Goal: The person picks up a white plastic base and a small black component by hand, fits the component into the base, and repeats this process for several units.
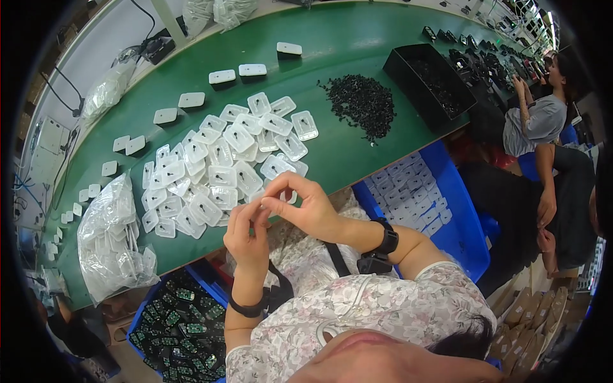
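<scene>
My left hand [248, 237] and my right hand [306, 205] meet at the fingertips above the near edge of the green table [345, 35]. Both have bent fingers pinched together; whatever lies between them is too small or hidden to make out. Just beyond my hands spreads a heap of shallow white plastic covers [239, 138], many with a small black piece on them. Further right on the tabletop sits a loose pile of tiny black parts [361, 105].
A black box [414, 96] stands right of the black pile. White-topped black cases [253, 71] line the far side. A clear bag of white parts [112, 242] lies left. Below are a blue bin [469, 246] of white covers and another [207, 276] of circuit boards. People sit at right.
</scene>
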Action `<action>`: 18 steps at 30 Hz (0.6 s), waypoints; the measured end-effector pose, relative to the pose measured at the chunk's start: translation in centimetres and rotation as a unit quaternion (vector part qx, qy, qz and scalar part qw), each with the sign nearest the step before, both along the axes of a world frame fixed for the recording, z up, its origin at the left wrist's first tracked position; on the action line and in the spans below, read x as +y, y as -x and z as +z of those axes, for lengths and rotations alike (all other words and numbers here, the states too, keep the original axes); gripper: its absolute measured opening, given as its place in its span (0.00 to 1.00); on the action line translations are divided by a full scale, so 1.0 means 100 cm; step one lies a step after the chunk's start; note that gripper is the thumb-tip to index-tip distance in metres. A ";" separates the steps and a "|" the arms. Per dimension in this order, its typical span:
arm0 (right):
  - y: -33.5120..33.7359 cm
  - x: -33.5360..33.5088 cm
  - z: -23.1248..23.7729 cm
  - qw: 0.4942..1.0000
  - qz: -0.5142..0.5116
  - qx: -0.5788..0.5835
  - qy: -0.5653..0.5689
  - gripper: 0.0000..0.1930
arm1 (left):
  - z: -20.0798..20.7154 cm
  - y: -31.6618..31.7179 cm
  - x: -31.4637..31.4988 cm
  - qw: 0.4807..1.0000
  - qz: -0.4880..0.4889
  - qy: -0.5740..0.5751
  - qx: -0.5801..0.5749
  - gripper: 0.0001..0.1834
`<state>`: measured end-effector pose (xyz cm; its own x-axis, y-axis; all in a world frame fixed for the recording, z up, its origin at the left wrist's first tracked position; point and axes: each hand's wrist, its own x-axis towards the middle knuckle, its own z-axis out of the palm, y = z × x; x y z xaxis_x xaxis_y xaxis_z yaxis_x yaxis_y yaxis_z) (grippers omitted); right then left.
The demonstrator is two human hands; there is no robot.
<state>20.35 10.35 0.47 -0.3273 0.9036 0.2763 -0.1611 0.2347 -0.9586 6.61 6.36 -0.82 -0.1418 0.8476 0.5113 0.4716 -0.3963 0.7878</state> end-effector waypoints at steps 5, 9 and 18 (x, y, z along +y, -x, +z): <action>-0.011 -0.005 -0.002 0.997 -0.026 -0.071 0.012 0.04 | 0.000 0.006 0.012 0.998 -0.029 0.007 0.047 0.10; -0.016 -0.003 0.001 0.949 -0.130 -0.180 -0.225 0.06 | 0.000 0.007 0.020 0.995 -0.079 0.011 0.060 0.10; -0.016 -0.015 -0.007 0.989 -0.096 -0.075 0.081 0.04 | -0.001 0.004 0.015 0.986 -0.143 0.068 -0.050 0.10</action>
<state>21.95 8.80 -0.21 -0.1726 0.9814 0.0845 0.0190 0.0891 -0.9958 6.17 7.89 -0.92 0.0692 0.9198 0.3862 0.2739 -0.3898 0.8792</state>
